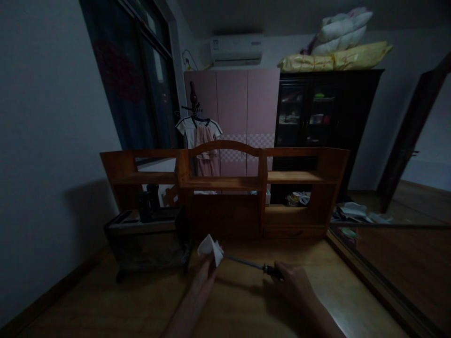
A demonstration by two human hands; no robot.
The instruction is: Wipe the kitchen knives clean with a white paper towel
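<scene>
My left hand (pixel 204 278) pinches a small white cloth or tissue (pixel 211 248) at the tip of a screwdriver's metal shaft (pixel 243 263). My right hand (pixel 294 284) is closed round the dark handle of that screwdriver (pixel 271 270), which lies nearly level above the wooden desk top (pixel 239 305). Both hands are low in the dim head view, the left just left of centre, the right just right of it.
A wooden desktop shelf unit (pixel 225 188) stands at the back of the desk. A black wire tray (pixel 141 234) sits left of it. Papers (pixel 355 213) lie at the right. Behind are a pink wardrobe (pixel 243 117), a dark cabinet (pixel 317 117) and hanging clothes (pixel 200 141).
</scene>
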